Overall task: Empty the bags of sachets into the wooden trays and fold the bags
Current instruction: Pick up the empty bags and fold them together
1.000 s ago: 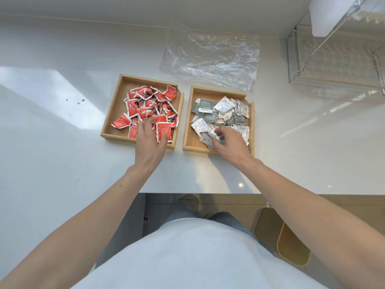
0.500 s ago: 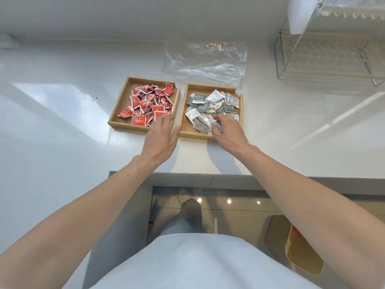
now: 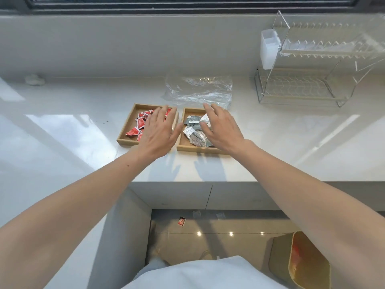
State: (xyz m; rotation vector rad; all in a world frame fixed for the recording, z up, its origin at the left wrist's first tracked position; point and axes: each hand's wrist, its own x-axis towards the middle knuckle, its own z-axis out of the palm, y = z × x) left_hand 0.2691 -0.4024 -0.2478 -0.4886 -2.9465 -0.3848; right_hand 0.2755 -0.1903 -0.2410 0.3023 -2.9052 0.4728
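Observation:
Two wooden trays sit side by side on the white counter. The left tray (image 3: 125, 140) holds several red sachets (image 3: 140, 124). The right tray (image 3: 180, 146) holds several grey and white sachets (image 3: 192, 127). My left hand (image 3: 159, 132) hovers over the left tray's right half with fingers straight and spread, holding nothing. My right hand (image 3: 223, 130) hovers over the right tray, fingers spread and empty too. A clear plastic bag (image 3: 199, 90) lies crumpled flat on the counter just behind the right tray.
A wire dish rack (image 3: 308, 80) with a white cup holder (image 3: 267, 50) stands at the back right. A red sachet (image 3: 181, 221) and two pale ones lie on the floor below the counter edge. A wooden bin (image 3: 308, 261) stands on the floor at the right.
Both hands have lifted off the sachets and tray fronts and moved forward over the trays with fingers spread. The head has drawn back and tilted up, showing the window wall.

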